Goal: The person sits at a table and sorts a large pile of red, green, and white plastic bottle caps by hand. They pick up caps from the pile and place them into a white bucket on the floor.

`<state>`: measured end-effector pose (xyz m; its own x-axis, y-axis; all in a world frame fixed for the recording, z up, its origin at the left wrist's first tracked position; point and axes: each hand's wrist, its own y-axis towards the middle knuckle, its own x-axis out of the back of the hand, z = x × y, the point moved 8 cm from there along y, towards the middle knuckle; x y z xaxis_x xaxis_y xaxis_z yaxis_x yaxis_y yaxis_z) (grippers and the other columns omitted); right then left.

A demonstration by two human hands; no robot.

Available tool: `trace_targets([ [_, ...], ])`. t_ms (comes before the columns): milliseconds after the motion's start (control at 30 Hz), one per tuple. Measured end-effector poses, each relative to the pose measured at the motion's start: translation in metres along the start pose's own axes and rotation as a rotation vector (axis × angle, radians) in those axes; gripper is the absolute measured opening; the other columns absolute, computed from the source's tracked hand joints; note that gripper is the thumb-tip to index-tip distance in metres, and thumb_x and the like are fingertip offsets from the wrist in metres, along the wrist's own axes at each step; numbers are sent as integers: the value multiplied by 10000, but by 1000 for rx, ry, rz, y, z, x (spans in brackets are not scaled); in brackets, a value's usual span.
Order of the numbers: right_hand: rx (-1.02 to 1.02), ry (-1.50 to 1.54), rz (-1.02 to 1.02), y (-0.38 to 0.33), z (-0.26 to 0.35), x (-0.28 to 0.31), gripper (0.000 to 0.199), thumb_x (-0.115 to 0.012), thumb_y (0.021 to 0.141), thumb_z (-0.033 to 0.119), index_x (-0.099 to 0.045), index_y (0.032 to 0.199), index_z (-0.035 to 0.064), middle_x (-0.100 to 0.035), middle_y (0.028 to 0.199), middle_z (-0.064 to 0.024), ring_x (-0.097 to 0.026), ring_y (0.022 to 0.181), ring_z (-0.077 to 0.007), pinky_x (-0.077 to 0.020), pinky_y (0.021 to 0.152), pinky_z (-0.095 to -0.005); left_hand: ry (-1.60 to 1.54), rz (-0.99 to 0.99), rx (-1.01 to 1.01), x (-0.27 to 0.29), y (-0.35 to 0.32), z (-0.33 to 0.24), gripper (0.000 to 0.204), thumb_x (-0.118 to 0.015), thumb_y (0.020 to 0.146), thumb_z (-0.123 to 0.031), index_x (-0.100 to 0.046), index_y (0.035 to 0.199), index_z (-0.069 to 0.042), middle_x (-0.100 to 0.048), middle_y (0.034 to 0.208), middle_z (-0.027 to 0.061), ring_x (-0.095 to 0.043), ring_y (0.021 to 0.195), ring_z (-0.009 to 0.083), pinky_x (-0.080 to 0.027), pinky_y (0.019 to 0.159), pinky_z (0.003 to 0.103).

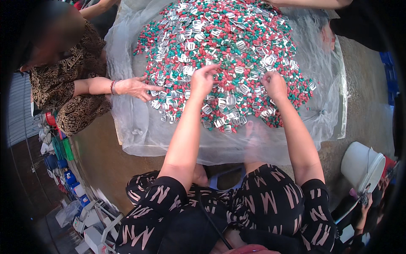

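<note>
A wide pile of small red, green and white pieces (230, 51) is spread in front of me, mixed with many flat, pale slotted pieces that look like buckles (230, 100). It lies on a sheer whitish mesh sheet (169, 144). My left hand (201, 82) is over the middle of the pile, index finger stretched forward and the other fingers partly bent; I see nothing held in it. Over the pile's right part, my right hand (275, 86) has its fingers drawn together at the pieces. Whatever they may pinch is hidden.
At the left, a co-worker's hand (135, 88) reaches to the pile's edge. Another person's arm (313, 3) comes in at the far right. A white bucket (357, 165) stands on the right floor, blue crates (390, 78) beyond. Containers (72, 182) line the left side.
</note>
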<state>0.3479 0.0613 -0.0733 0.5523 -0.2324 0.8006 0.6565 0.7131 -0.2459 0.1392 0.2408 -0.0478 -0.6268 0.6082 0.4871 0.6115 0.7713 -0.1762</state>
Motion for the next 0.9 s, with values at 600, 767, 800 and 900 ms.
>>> trace_targets([
  [600,295,199,-171,-25,40,0,225,-670,799,280,-649,903,82,-600,825,-100,-602,739,-251,-475,639,-356,580,326,-166,-55,-93,-12,397,-818,577,-263,-636,912,-150,-610,929,63,-620,853,279,-495,696,404],
  [767,-354,1375,11,-39,-38,22,96,-590,795,99,-544,712,83,-574,647,-21,-536,529,-98,-436,470,-245,-65,198,-95,-24,-89,0,241,-770,684,-159,-592,819,-70,-631,928,43,-625,789,184,-496,647,331],
  [800,-450,1417,-3,-52,-45,22,87,-586,794,95,-541,719,87,-575,652,-18,-539,542,-97,-444,476,-247,-374,311,230,-26,-94,25,200,-704,747,-108,-550,864,-56,-626,964,74,-625,846,200,-515,637,323],
  [900,-470,1252,149,-81,-71,6,80,-613,787,112,-542,758,89,-592,697,-18,-576,623,-117,-460,516,-250,-1082,314,247,-16,-102,1,254,-635,781,-38,-507,997,-77,-616,928,69,-641,815,200,-497,558,260],
])
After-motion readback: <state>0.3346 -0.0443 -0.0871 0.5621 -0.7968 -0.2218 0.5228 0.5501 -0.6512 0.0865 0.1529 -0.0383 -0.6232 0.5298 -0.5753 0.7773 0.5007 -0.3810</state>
